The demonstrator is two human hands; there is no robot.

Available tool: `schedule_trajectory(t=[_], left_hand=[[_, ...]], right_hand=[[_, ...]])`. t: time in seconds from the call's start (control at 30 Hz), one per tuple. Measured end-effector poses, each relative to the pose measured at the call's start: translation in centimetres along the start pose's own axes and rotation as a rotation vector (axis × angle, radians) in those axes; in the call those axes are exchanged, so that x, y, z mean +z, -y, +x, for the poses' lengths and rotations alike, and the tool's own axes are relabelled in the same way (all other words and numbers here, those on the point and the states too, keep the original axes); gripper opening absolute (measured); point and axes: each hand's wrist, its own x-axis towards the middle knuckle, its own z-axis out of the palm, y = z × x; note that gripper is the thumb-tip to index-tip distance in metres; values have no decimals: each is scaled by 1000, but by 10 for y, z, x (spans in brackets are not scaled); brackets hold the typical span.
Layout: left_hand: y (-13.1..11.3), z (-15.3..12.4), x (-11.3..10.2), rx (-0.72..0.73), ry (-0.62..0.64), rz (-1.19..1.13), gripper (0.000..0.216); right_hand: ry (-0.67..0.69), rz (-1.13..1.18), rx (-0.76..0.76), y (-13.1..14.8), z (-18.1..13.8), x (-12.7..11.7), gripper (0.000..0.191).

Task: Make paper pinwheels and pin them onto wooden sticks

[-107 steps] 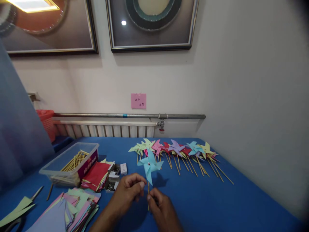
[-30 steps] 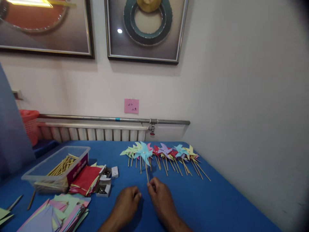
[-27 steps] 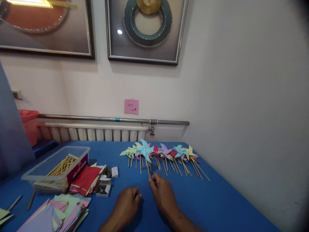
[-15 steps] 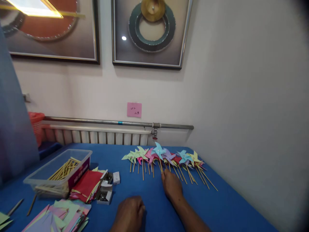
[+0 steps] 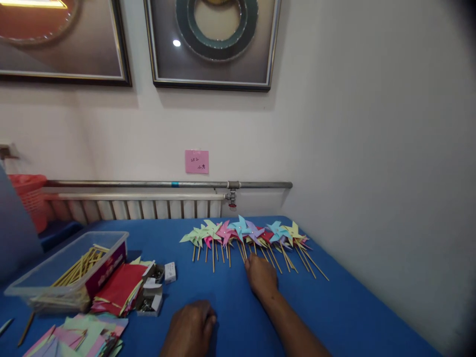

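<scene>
Head view: the landmark is a clear rectangular plastic box (image 5: 59, 260) with a purple label on its side, set on a blue-covered table (image 5: 241, 317) and holding thin tan wooden sticks (image 5: 80, 265).

Well to the right of the box, the person's right hand (image 5: 261, 275) has its fingers bent around the lower part of the stick of a light-blue four-bladed paper pinwheel (image 5: 240, 227), gripping it. That pinwheel's head is level with a row of others, also to the right of the box: nearest the box are light-green paper pinwheels (image 5: 211, 229), then a pink paper pinwheel (image 5: 224, 232); past the held one come a purple paper pinwheel (image 5: 255, 231), a second light-blue pinwheel (image 5: 277, 229) and, farthest from the box, a pale-yellow paper pinwheel (image 5: 293, 231). The heads overlap in places.

The left hand (image 5: 190, 327), between the box and the right forearm, is closed in a loose fist; its palm is hidden.

Just beside the box on its right is a stack of red and pastel square paper sheets (image 5: 119, 285). Farther right of the box stand two small open cardboard boxes (image 5: 152, 310) containing dark metallic pieces too small to make out, and a small white carton (image 5: 170, 271). Nearer the person than the box are pastel paper sheets (image 5: 85, 334) and a loose brown stick (image 5: 26, 328). Behind the box is a coral plastic basket (image 5: 29, 196).
</scene>
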Motion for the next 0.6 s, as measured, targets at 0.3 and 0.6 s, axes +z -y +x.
schedule_trajectory(t=[0.3,0.6], left_hand=[[-4,-2,-5,-10,21,-21,23],[-7,-4,-7,-19,21,-26,22]], right_hand=[[-9,-23,-24,-1,-2,-1,32],[-39,-7,-48,-1,-4,0,24]])
